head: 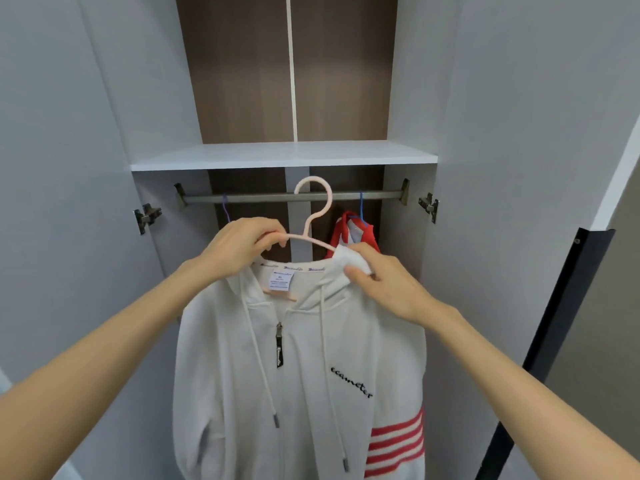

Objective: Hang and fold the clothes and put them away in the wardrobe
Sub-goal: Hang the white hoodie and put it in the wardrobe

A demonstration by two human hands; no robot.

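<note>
At frame centre the left hand (239, 242) gripped the pink hanger (313, 209) and the right hand (384, 282) pinched the white hoodie (301, 375) at its shoulder. The hook overlapped the rail (270, 196), with bare rail on its left and a red garment (349, 233) just right. Chest script read "ecameter"; the neck label was unreadable

Your left hand (239, 247) covered one arm of the pink hanger (319, 217), the white hoodie (301, 393) was cut off at the bottom edge, and its neck label (281, 281) was too small to read
</note>
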